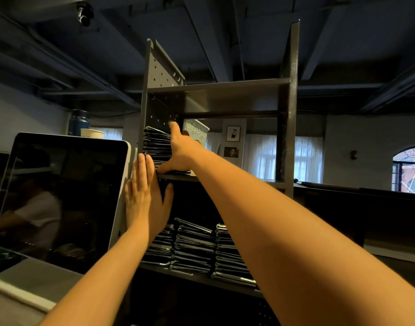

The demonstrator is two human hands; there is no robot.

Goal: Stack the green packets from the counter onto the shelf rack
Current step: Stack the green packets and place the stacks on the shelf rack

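Dim room with dark ceiling beams and curtained windows is seen behind a dark metal shelf rack [285, 128] at centre. On the rack's middle shelf, at 11 o'clock of centre, one upper stack of packets [156, 144] is kept against the perforated left side panel; colour is hard to read in the low light. The right hand [183, 151] is spread wide across the stack's front: the index finger is raised to the top packet and the thumb is set at the bottom packet on the shelf edge. The other fingers are hidden. The left hand [144, 198] is held flat, fingers straight and together, against the rack's left upright, fingertips level with the stack's base; contact with the packets cannot be told. On the lower shelf, at 6 o'clock, three lower stacks [194, 248] are lined side by side. A white patterned box [197, 131] is seen behind the right hand. At 9 o'clock a dark monitor [60, 196] is stood on the worktop [37, 281], with a blue bottle [79, 122] and paper cup [91, 133] beyond it.
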